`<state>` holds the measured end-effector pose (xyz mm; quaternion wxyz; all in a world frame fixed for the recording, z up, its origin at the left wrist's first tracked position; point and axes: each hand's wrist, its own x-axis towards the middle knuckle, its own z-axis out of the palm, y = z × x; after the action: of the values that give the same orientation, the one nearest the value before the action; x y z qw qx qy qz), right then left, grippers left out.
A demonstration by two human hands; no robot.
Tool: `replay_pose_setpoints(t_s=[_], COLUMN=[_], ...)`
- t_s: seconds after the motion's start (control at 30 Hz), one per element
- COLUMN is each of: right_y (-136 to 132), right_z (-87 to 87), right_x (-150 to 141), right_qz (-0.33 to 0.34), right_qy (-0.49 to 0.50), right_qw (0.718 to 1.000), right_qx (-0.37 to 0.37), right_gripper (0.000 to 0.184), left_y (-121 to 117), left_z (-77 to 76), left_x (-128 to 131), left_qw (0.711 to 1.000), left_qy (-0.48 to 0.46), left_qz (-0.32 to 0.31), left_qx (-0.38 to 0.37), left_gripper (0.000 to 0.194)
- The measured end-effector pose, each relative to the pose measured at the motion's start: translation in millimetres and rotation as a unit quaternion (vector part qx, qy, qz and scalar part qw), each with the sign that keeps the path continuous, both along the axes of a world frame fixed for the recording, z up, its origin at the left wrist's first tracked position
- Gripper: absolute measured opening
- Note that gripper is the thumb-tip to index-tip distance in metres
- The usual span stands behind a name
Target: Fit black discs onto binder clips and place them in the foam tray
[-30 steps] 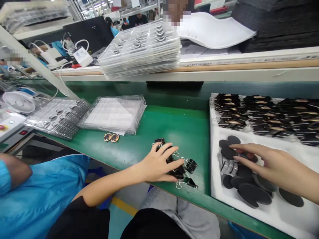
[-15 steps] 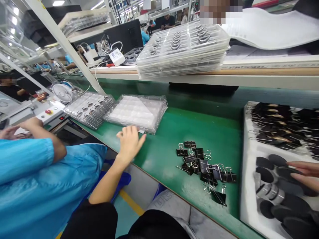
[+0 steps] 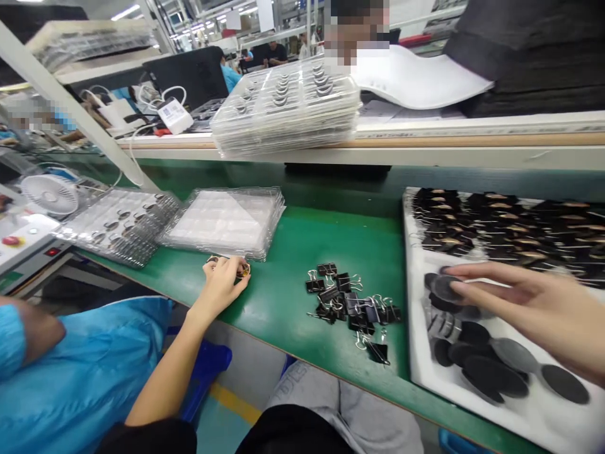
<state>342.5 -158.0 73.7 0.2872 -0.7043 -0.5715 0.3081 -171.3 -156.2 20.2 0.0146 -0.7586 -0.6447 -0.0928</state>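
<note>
My left hand [image 3: 221, 287] is closed over a pair of gold-rimmed round pieces [image 3: 244, 271] on the green bench, its fingers hiding most of them. Between thumb and fingers, my right hand [image 3: 515, 302] pinches a dark round disc [image 3: 445, 289] above a white foam tray [image 3: 416, 353]. More black discs [image 3: 494, 376] lie loosely in that tray, beside a short row of clear-edged discs [image 3: 444, 325]. A heap of black binder clips [image 3: 352, 306] sits on the bench between my hands.
Clear plastic trays [image 3: 222, 221] are stacked beyond my left hand, with another stack [image 3: 120, 227] further left. Black pieces with wire ends [image 3: 496, 221] fill the foam tray's far part. A shelf [image 3: 425, 145] crosses above the bench. A person in blue [image 3: 70, 372] is at my left.
My left hand has moved from the binder clips leftward onto the gold-rimmed pieces. My right hand, earlier touching the discs, now has one pinched. The view swung left and back.
</note>
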Motion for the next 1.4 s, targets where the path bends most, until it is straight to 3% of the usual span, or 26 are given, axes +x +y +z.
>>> replay_pose_setpoints(t_s=[0.1,0.23,0.4,0.57,0.63,0.77,0.87,1.0,1.17,1.4], right_y=[1,8,31,78,98,128,144,158,169,183], right_z=[11.5,11.5,13.5,9.7,1.1,-19.4,-28.0,-33.8,-47.7,-56.7], right_x=[-24,-34,-45,-80,-95,-117,-131,-146,-153,-153], right_qz=[-0.008,-0.012,0.022,0.039,0.039,0.039,0.043,0.047,0.083,0.126], right_qy=[0.139,0.246,0.293,0.275,0.252,0.206,0.164,0.097,0.065,0.0], right_qw=[0.988,0.966,0.955,0.961,0.967,0.977,0.984,0.991,0.992,0.982], right_qx=[-0.066,-0.074,-0.039,-0.011,-0.025,-0.043,-0.053,-0.074,-0.071,-0.143], right_gripper=[0.044,0.047,0.044,0.024,0.016,0.017,0.018,0.017,0.01,0.043], left_y=[4,21,85,156,167,164,158,157,161,161], left_z=[-7.4,-13.5,-14.8,-19.0,-22.8,-32.3,-36.0,-35.6,-34.2,-33.4], left_x=[24,64,111,151,158,157,158,166,166,162], left_qw=[0.997,0.98,0.946,0.89,0.884,0.891,0.918,0.936,0.925,0.918], left_qy=[-0.013,-0.026,-0.138,-0.283,-0.3,-0.276,-0.227,-0.201,-0.258,-0.263], left_qz=[-0.078,-0.198,-0.291,-0.327,-0.331,-0.353,-0.323,-0.282,-0.263,-0.283], left_qx=[0.007,0.002,-0.039,-0.145,-0.135,-0.067,-0.034,-0.057,-0.092,-0.095], left_gripper=[0.017,0.011,0.013,0.068,0.074,0.064,0.064,0.069,0.071,0.066])
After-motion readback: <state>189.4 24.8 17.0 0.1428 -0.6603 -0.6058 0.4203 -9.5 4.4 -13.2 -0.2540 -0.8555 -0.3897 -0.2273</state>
